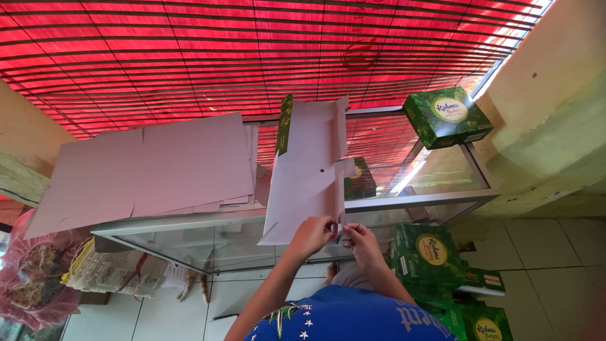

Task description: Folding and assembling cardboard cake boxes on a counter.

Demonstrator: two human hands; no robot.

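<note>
Step in hand: we judge this to be the folding of a flat box blank (306,177) into shape; we are working its near edge, and the body is not yet squared up.
Where the blank is: it lies grey side up on the glass tabletop (442,170), its near end overhanging the front rim, a green printed flap raised at its far end.
Left hand (314,232): our fingers are closed in a pinch on the blank's near corner flap.
Right hand (361,238): just beside the left, our fingers are pressed together on the same small flap; how far the thumb wraps we cannot tell.
Next move calls for: in our judgement, a firm crease along the scored line with both hands steadying the blank.
Left of the blank: a stack of flat grey sheets (151,167) on the tabletop.
Right of the blank: a finished green box (447,117) at the tabletop's far corner, with more green boxes (435,252) piled lower down.
</note>
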